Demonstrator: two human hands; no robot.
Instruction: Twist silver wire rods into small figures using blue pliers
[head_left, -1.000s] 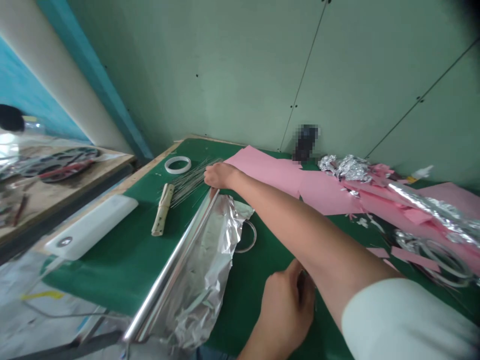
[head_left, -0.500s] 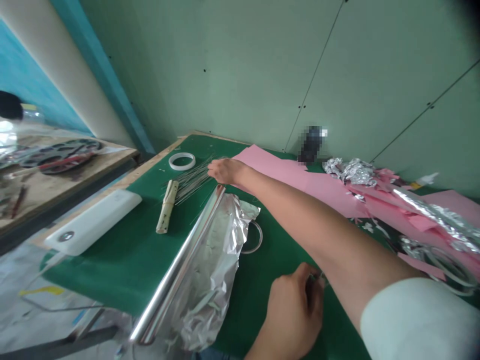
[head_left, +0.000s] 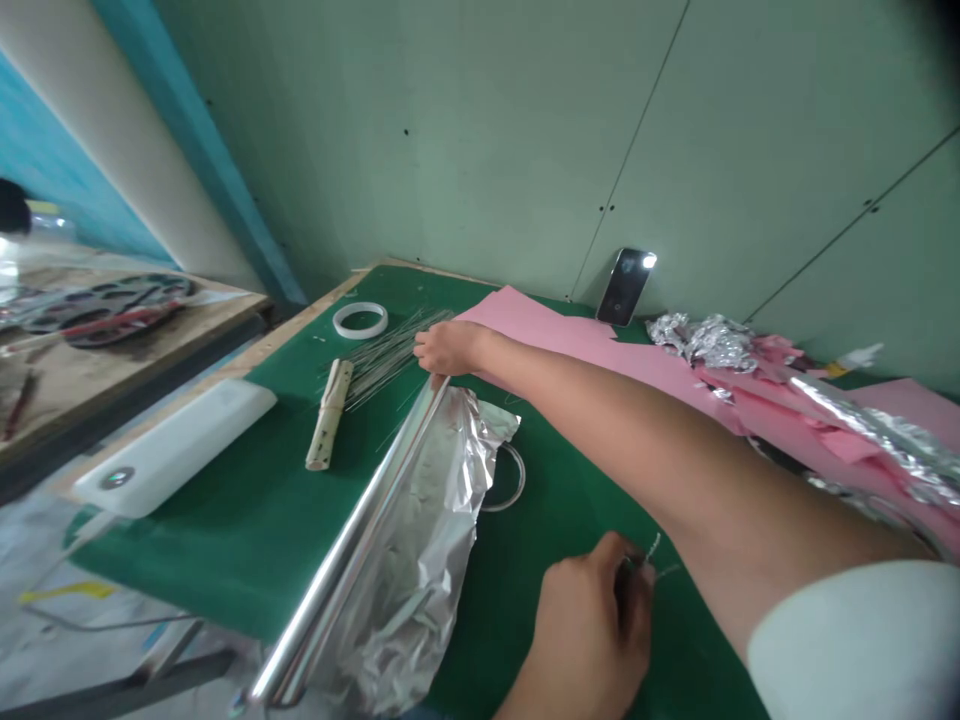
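1. R hand (head_left: 450,348): open, fingers relaxed, touching the right side of the wire bundle (head_left: 382,358) on the green mat (head_left: 570,490).
2. Bundle: thin, straight wires, long axis diagonal, from lower left to upper right in view. R hand is far nearer to it than L.
3. L hand (head_left: 592,630): closed, pinching a few thin wires (head_left: 654,550), tips poking out past the fingers; well apart from the bundle.
4. Foil roll (head_left: 352,540): diagonal, top end just below R hand.
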